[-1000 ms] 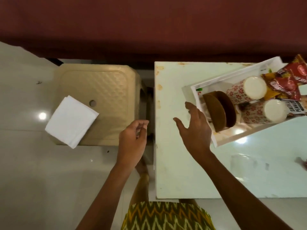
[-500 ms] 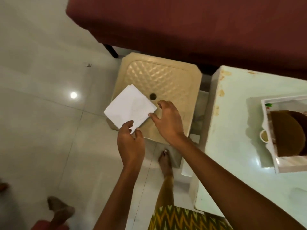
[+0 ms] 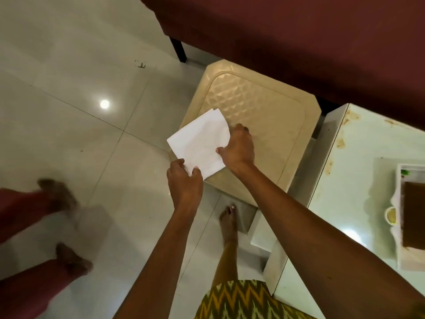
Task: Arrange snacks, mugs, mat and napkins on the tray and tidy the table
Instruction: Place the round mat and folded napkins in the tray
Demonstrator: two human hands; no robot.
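Note:
A stack of white napkins [image 3: 200, 141] lies on the near-left corner of a beige plastic stool [image 3: 264, 125], overhanging its edge. My left hand [image 3: 184, 185] pinches the stack's near corner between thumb and fingers. My right hand [image 3: 238, 148] grips the stack's right edge, thumb on top. At the far right, the white tray [image 3: 411, 168] sits on the pale table [image 3: 358, 180], and the brown mat [image 3: 414, 215] shows inside it. Mugs and snacks are out of view.
A dark red sofa [image 3: 299, 42] runs along the top, its black leg [image 3: 179, 50] on the tiled floor [image 3: 69, 65]. Another person's feet [image 3: 66, 226] stand at the left. My own foot [image 3: 227, 222] is by the stool.
Both hands left the table and tray and reached left to the stool, then closed on the napkin stack. My view swung left, and another person's feet came into view.

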